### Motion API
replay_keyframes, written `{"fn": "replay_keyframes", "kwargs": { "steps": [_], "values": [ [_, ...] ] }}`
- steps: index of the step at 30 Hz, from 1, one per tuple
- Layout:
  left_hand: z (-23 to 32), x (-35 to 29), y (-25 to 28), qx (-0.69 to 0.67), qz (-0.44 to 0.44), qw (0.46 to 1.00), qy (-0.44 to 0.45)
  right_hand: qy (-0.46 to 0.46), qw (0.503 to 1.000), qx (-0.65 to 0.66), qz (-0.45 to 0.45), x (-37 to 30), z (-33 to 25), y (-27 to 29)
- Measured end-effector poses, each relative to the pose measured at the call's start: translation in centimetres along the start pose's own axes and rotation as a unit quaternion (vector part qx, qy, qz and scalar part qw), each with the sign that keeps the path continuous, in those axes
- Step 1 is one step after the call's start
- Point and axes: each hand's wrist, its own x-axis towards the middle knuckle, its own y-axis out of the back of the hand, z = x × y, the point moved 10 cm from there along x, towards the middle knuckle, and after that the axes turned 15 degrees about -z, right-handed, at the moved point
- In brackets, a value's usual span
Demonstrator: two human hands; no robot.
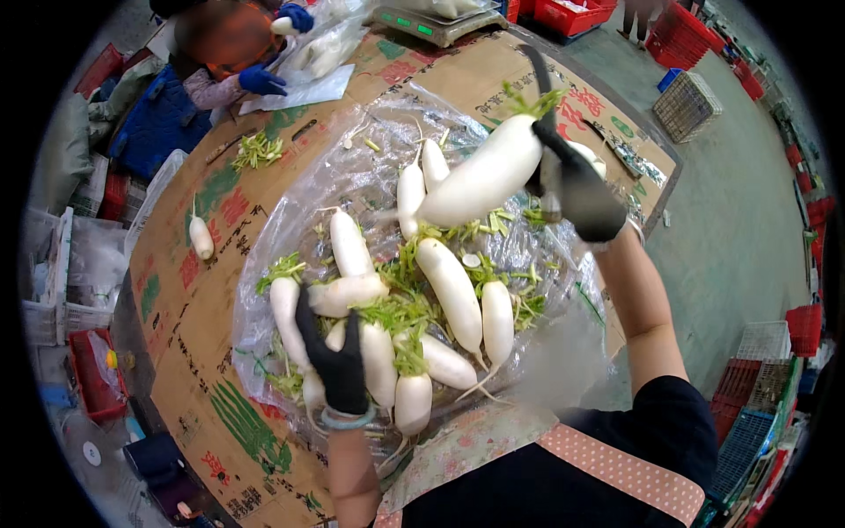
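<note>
A black glove covers my right hand (588,189), raised over the right side of the pile. Its fingers are closed at the leafy end of a large white daikon (488,172), which tilts down to the left. The same hand also grips a knife (539,79), its dark, curved blade pointing up and away. My left hand (339,370), in a black glove too, is low over the near-left daikons with thumb and fingers spread. It lies between a slim daikon (288,321) and a thicker daikon (378,365); whether it presses on either is hard to tell.
Clear plastic sheeting (286,229) under the pile covers part of the cardboard-topped table (185,352). Cut green stems (396,308) lie among the radishes. A small daikon (202,238) sits apart at left. Across the table, a person in blue gloves (262,81) works near a scale (431,25).
</note>
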Motion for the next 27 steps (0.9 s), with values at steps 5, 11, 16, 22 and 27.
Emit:
{"fn": "replay_keyframes", "kwargs": {
  "steps": [5, 11, 16, 22, 27],
  "values": [
    [2.1, -1.3, -7.2, -0.478, -0.180, 0.856, 0.086, -0.069, 0.995, 0.006, -0.066, -4.7, 4.1, -7.5],
    [-0.6, -8.9, -8.9, -0.741, -0.122, 0.617, 0.234, -0.073, 0.990, -0.013, -0.117, -7.0, 7.5, -8.0],
    [3.4, -12.6, -8.5, -0.706, -0.356, 0.604, 0.104, -0.057, 0.992, -0.001, -0.112, -8.8, 8.0, -9.3],
    [6.1, -11.4, -11.0, -0.409, -0.424, 0.801, 0.104, 0.022, 0.998, -0.038, -0.034, -10.3, 7.6, -10.5],
    [4.4, -10.8, -9.8, -0.263, -0.282, 0.918, 0.095, 0.207, 0.939, -0.266, -0.065, -12.5, 4.1, -10.1]
  ]
}}
